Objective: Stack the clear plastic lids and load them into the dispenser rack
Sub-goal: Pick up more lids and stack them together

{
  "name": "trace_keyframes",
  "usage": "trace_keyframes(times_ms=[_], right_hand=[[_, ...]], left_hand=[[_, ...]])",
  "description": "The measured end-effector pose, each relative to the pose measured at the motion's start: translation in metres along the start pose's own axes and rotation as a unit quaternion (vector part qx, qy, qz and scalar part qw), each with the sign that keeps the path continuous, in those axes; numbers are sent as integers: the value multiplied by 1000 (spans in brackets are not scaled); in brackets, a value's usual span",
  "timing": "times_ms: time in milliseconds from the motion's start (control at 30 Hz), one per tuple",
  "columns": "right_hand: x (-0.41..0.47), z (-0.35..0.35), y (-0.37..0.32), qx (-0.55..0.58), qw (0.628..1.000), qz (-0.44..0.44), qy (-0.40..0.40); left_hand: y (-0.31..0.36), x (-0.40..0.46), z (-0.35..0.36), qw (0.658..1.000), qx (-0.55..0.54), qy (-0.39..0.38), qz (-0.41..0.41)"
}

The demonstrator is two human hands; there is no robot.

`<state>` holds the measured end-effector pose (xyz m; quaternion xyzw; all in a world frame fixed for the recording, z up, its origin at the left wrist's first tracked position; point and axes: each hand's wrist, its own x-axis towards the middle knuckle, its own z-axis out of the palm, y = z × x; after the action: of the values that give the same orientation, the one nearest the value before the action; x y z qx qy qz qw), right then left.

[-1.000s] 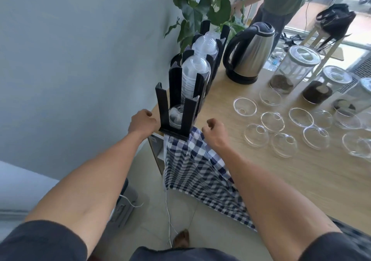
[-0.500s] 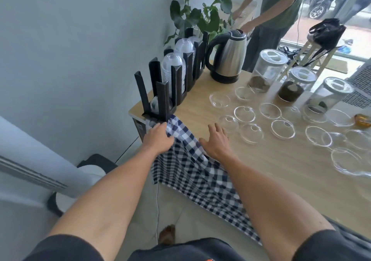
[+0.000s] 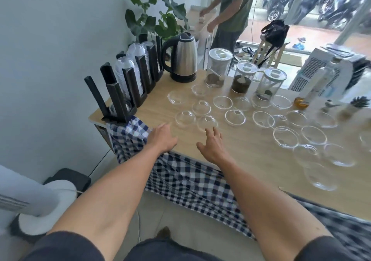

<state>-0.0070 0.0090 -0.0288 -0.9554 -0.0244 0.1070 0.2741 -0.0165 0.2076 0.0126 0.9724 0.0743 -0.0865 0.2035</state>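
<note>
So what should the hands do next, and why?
Probably the right hand should reach a little further and pick up the nearest lid. Both hands are empty, its fingers almost touch that lid, and many lids lie loose on the table, while the rack has room in its front slot.

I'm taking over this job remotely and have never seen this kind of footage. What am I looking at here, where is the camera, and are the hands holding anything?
There is no machine: a person works with bare hands, and the one camera sits on their head, looking forward and down. The left hand rests open at the table's near edge, beside the checkered cloth. The right hand reaches open toward the nearest clear lid. Neither holds anything. Many more domed clear lids lie scattered over the wooden table. At the left stands the black dispenser rack, its farther slots already holding lid stacks. Behind are a steel kettle, three jars and another person.
</note>
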Motion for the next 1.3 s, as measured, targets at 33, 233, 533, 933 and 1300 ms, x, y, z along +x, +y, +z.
trace_keyframes(times_ms=[33, 233, 533, 933, 1300], right_hand=[[1, -2, 4, 3, 1000, 4, 4], [13, -12, 15, 17, 999, 15, 26], [66, 1, 13, 54, 997, 16, 55], [99, 21, 11, 17, 981, 6, 195], [173, 10, -33, 86, 978, 31, 189]], left_hand=[[6, 3, 0, 1000, 3, -1, 9], [25, 31, 5, 999, -1, -8, 44], [23, 91, 14, 995, -2, -15, 98], [-9, 145, 37, 982, -11, -19, 187], [-54, 163, 12, 969, -7, 6, 248]])
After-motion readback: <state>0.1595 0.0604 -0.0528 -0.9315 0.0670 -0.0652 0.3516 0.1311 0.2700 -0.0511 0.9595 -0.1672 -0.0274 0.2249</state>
